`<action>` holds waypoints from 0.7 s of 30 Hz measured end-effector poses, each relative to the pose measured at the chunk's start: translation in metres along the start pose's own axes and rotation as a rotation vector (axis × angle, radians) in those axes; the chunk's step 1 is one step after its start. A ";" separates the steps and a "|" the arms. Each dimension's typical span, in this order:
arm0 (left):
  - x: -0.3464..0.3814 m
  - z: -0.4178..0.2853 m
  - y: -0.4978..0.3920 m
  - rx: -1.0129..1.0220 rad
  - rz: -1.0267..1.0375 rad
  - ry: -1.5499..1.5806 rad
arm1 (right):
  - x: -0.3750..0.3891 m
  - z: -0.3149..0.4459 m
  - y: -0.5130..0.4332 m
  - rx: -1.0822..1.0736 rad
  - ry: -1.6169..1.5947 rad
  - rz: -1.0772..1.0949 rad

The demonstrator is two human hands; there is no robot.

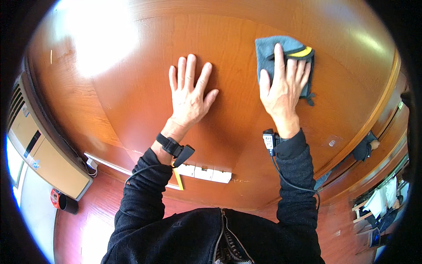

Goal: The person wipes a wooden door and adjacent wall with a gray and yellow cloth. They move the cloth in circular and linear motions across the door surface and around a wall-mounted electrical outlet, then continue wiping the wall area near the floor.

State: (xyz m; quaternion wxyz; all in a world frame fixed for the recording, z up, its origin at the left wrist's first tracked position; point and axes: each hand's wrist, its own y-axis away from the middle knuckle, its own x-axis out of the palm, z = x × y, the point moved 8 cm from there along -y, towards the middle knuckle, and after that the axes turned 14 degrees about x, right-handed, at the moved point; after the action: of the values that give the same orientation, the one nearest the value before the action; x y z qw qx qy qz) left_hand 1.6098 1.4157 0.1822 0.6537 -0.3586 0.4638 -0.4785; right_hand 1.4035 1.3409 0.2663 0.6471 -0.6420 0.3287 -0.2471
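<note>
A varnished wood panel point(230, 76) fills most of the view before me. My right hand point(285, 85) presses a folded grey microfibre cloth point(265, 46) with a dark edge and a yellow patch flat against the panel, at the upper right. The index finger lies on top of the cloth, and the other fingertips tuck under a dark-edged fold. To the left, my left hand point(189, 92) rests palm-down on the bare wood, fingers spread, holding nothing. Both wrists carry strapped devices with cables.
White wall sockets or switches point(203, 173) sit low on the panel. At the left stand a beige floor-standing air conditioner point(52, 151) and a dark bin point(68, 204). A wooden frame edge point(366, 130) curves at the right; beyond it, people are partly seen.
</note>
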 end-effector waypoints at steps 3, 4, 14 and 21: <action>-0.006 0.019 -0.002 0.009 0.009 -0.025 | 0.004 0.021 -0.026 -0.022 0.010 -0.057; -0.006 0.020 -0.001 0.018 0.017 -0.010 | 0.007 0.030 -0.033 -0.036 0.013 -0.064; -0.009 0.030 0.023 0.110 0.009 0.074 | 0.045 0.127 -0.019 -0.180 -0.064 0.039; -0.004 0.057 0.074 0.072 0.070 0.028 | 0.067 0.147 0.103 -0.120 -0.111 0.268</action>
State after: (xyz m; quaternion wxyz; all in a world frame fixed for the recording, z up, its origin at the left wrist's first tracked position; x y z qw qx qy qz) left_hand 1.6855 1.4427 0.1335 0.6761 -0.3116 0.4675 -0.4767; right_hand 1.5468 1.3950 0.1511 0.6519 -0.6426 0.3893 -0.1024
